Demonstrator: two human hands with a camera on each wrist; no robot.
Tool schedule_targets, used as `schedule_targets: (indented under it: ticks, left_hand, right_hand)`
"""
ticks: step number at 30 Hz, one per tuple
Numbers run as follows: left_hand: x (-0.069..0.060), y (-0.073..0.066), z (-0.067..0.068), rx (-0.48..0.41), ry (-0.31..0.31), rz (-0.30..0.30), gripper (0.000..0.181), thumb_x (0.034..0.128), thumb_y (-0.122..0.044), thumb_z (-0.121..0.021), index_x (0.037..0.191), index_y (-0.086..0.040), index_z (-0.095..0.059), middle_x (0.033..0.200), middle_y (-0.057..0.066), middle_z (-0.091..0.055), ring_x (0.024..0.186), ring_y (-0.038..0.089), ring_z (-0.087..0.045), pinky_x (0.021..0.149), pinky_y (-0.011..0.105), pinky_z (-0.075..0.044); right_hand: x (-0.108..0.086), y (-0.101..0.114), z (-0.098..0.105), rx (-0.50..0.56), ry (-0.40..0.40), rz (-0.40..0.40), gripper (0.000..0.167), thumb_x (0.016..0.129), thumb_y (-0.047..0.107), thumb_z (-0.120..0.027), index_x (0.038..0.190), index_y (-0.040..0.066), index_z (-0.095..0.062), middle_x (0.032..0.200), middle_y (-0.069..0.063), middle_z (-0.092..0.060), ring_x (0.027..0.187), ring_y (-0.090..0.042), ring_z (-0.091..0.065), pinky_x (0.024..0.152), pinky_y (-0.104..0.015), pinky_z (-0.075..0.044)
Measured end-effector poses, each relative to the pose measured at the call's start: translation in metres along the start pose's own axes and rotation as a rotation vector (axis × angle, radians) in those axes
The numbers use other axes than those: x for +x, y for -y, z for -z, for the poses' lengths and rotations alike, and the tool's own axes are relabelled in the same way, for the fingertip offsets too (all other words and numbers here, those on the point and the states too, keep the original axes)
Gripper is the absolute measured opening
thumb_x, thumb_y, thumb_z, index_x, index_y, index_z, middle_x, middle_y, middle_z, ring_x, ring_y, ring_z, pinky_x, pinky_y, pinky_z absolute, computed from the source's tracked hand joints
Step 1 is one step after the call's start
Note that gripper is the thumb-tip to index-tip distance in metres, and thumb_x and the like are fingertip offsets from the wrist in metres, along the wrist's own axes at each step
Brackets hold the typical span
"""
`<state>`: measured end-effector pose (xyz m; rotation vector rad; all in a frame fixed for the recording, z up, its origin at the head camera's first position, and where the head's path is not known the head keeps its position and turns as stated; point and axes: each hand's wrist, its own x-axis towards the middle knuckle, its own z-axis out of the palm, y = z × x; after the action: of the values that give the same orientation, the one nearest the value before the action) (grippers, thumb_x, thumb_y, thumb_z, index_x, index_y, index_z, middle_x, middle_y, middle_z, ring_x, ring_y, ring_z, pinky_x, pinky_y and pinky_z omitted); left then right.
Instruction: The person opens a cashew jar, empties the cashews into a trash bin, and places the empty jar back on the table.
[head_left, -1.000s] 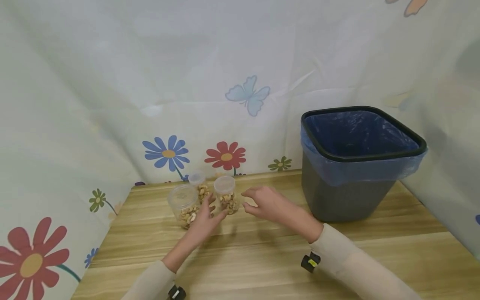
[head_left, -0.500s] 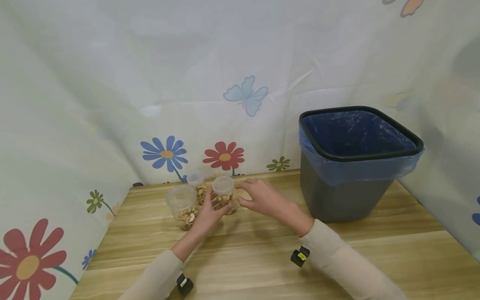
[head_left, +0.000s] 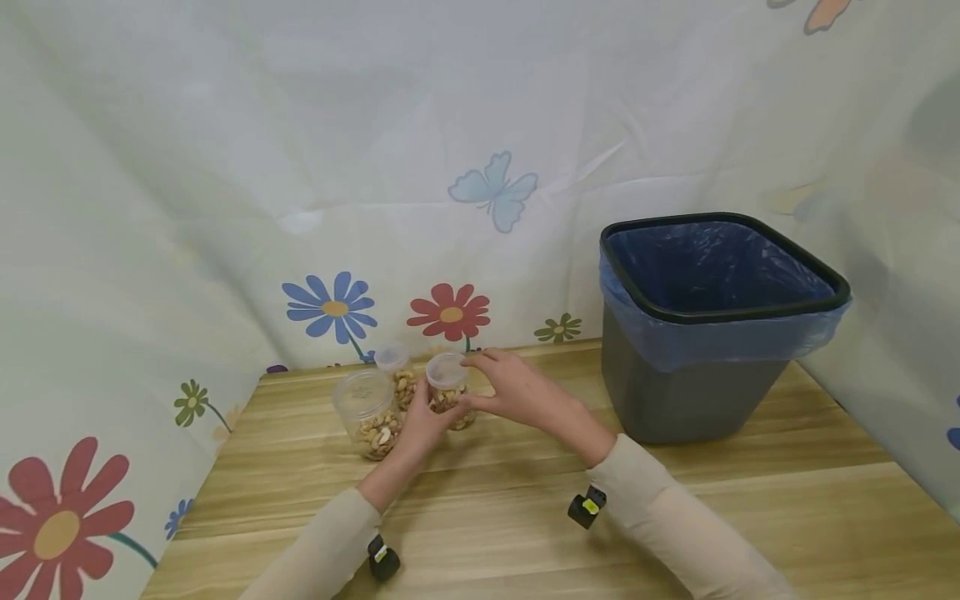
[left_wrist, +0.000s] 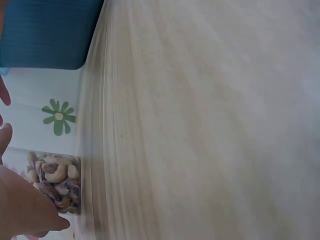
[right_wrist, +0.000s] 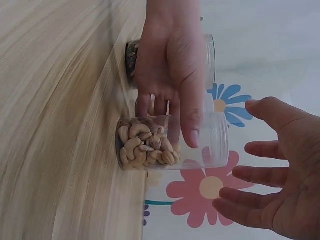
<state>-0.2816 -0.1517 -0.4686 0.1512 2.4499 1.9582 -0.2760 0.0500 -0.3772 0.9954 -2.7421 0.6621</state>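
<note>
In the head view, near the far edge of the tabletop (head_left: 487, 500), the left hand (head_left: 422, 425) grips a jar (head_left: 448, 387), partly covering it; the right hand (head_left: 521, 393) has its fingers wide beside the lid. A second jar (head_left: 393, 360) stands partly hidden behind.

In the left wrist view, the jar's upper part is hard to make out.

In the right wrist view, it is a clear, smooth cylinder of curved cashews (right_wrist: 134, 150).

Head view: from above, facing forward and down, set back to span the table (head_left: 525, 517), wall (head_left: 360, 150) and bin (head_left: 682, 396). Left wrist: low, turned sideways along the tabletop. Right wrist: sideways, close on the jar (right_wrist: 145, 147). All three share jar and wall.
</note>
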Motion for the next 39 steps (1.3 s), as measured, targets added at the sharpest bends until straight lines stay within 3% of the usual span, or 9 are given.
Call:
schedule_targets:
  ticks: [8,13,20,24,29,32,35,38,39]
  left_hand:
    - [0.0,-0.001,-0.003,-0.095,-0.019,0.018,0.083,0.095,-0.023,-0.075,0.161,-0.018,-0.024,0.167,0.015,-0.022,0.155,0.035,-0.012,0.117,0.056,-0.03]
    - [0.004,0.001,-0.003,-0.124,-0.038,0.034,0.083,0.0929,-0.025,-0.077,0.16,-0.019,-0.029,0.166,0.01,-0.028,0.155,0.03,-0.015,0.119,0.052,-0.028]
    - [0.013,0.006,-0.005,-0.148,-0.093,0.052,0.081,0.0863,-0.02,-0.084,0.155,-0.017,-0.041,0.154,0.006,-0.048,0.146,0.025,-0.037,0.111,0.046,-0.042]
    - [0.015,0.008,-0.005,-0.161,-0.092,0.053,0.08,0.0834,-0.022,-0.087,0.152,-0.017,-0.046,0.147,0.004,-0.056,0.139,0.023,-0.047,0.104,0.04,-0.048]
    - [0.013,0.005,-0.002,-0.16,-0.069,0.083,0.077,0.0828,-0.026,-0.087,0.15,-0.024,-0.049,0.138,0.004,-0.062,0.128,0.024,-0.055,0.097,0.039,-0.052]
    - [0.013,0.003,-0.001,-0.143,-0.064,0.089,0.071,0.0833,-0.026,-0.086,0.146,-0.029,-0.054,0.134,0.002,-0.064,0.125,0.023,-0.058,0.097,0.039,-0.053]
    - [0.015,0.002,-0.001,-0.126,-0.06,0.073,0.062,0.0851,-0.023,-0.085,0.141,-0.028,-0.058,0.134,0.003,-0.065,0.126,0.023,-0.057,0.1,0.041,-0.051]
    - [0.017,0.004,-0.001,-0.095,-0.067,0.044,0.059,0.0856,-0.024,-0.085,0.139,-0.025,-0.06,0.135,0.005,-0.064,0.128,0.024,-0.056,0.1,0.042,-0.05]
    - [0.018,0.004,-0.001,-0.085,-0.071,0.039,0.057,0.086,-0.023,-0.084,0.138,-0.023,-0.06,0.135,0.006,-0.064,0.128,0.024,-0.057,0.1,0.042,-0.05]
  right_hand:
    - [0.008,0.001,-0.003,0.044,0.049,-0.047,0.062,0.095,0.043,-0.072,0.146,0.01,-0.054,0.144,-0.015,-0.056,0.13,-0.031,-0.056,0.106,-0.046,-0.047]
    - [0.015,0.002,-0.004,0.039,0.063,-0.082,0.062,0.096,0.043,-0.071,0.146,0.01,-0.054,0.145,-0.016,-0.054,0.13,-0.032,-0.056,0.105,-0.047,-0.047]
    - [0.035,0.006,-0.004,0.06,0.084,-0.122,0.065,0.096,0.044,-0.069,0.148,0.01,-0.052,0.143,-0.017,-0.057,0.129,-0.033,-0.057,0.103,-0.048,-0.049]
    - [0.046,0.012,-0.004,0.086,0.102,-0.177,0.067,0.097,0.044,-0.067,0.15,0.006,-0.049,0.145,-0.016,-0.056,0.135,-0.035,-0.052,0.107,-0.049,-0.045]
    - [0.062,0.019,-0.006,-0.021,0.133,-0.204,0.062,0.099,0.045,-0.061,0.144,0.002,-0.054,0.142,-0.016,-0.058,0.133,-0.036,-0.051,0.11,-0.048,-0.042]
    - [0.073,0.023,-0.006,-0.085,0.14,-0.231,0.058,0.097,0.047,-0.061,0.134,0.003,-0.061,0.128,-0.015,-0.067,0.124,-0.034,-0.057,0.107,-0.047,-0.044]
    - [0.083,0.028,-0.003,-0.138,0.163,-0.269,0.051,0.095,0.054,-0.063,0.109,0.005,-0.071,0.09,-0.008,-0.071,0.097,-0.025,-0.065,0.091,-0.039,-0.051]
    - [0.091,0.034,0.003,-0.162,0.231,-0.301,0.05,0.095,0.057,-0.064,0.076,0.011,-0.067,0.057,0.001,-0.05,0.063,-0.016,-0.054,0.063,-0.028,-0.044]
    - [0.093,0.037,0.006,-0.176,0.269,-0.307,0.052,0.096,0.057,-0.062,0.07,0.012,-0.066,0.055,0.003,-0.045,0.058,-0.014,-0.05,0.059,-0.027,-0.041]
